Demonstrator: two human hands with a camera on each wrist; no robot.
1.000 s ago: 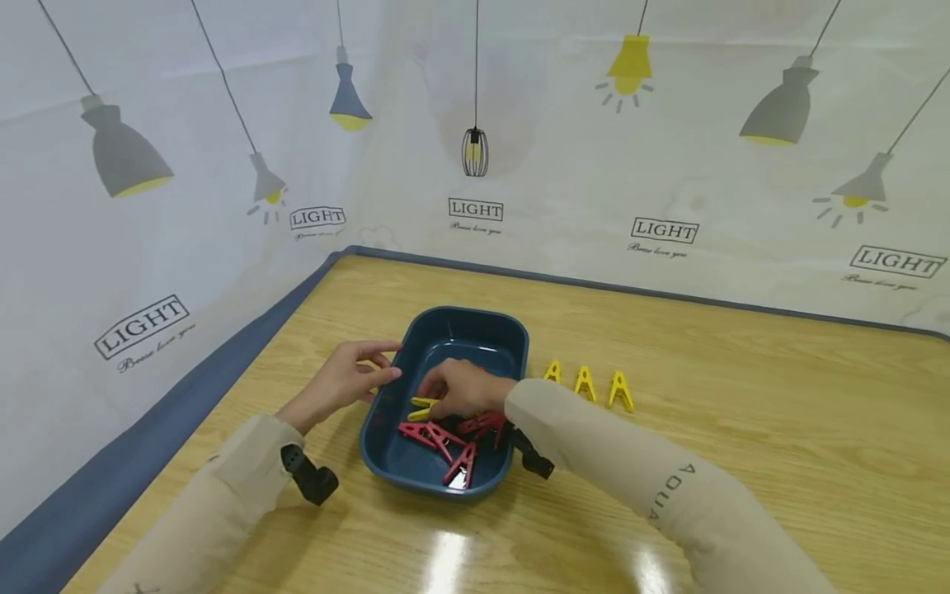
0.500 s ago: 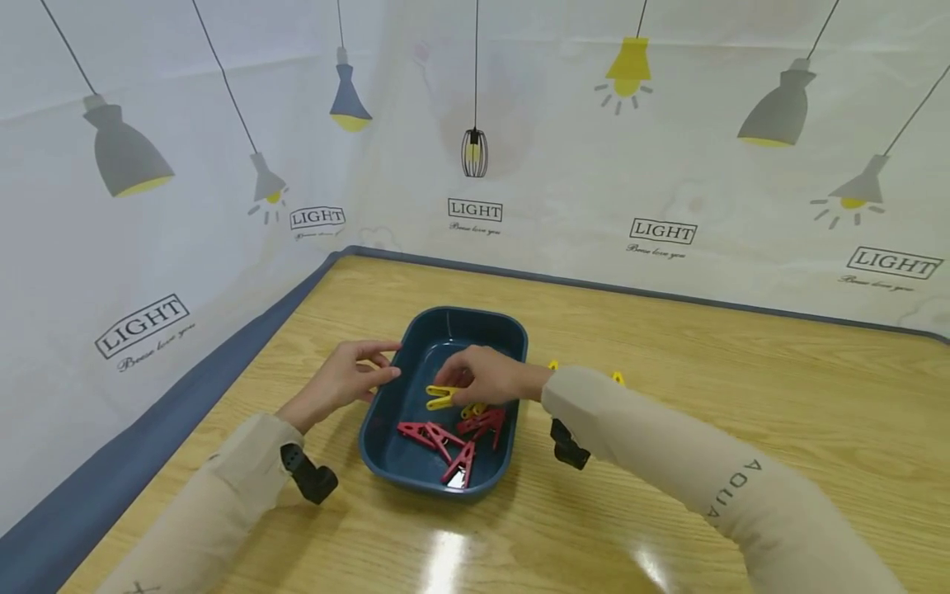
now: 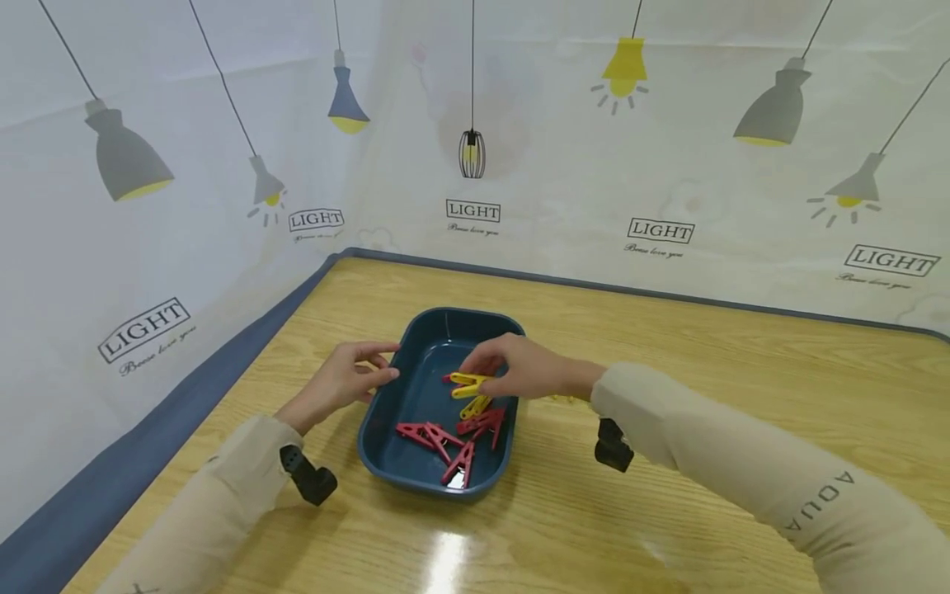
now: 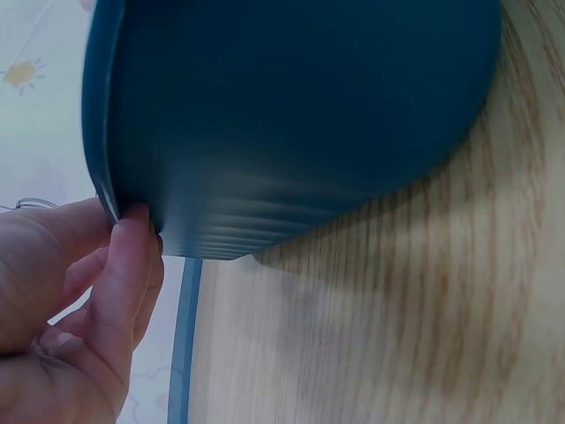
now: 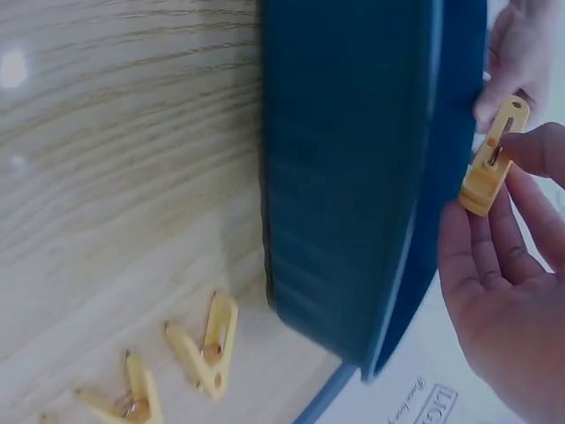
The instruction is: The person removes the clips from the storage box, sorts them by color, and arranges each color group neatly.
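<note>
Here, yellow clip, pinched in right grip

Lamp-print backdrop behind wood-grain table

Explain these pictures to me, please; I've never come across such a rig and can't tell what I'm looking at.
There is no robot here, just a person's two bare hands. The head picture looks forward and down from a camera on the person's head. The other two come from one camera on each wrist, probably the small black devices. A dark blue bin stands on a wooden table. The left hand grips it. The right hand pinches a yellow clip over it. Inside lie red clips and more yellow; the right wrist picture shows loose yellow clips on the table.
</note>
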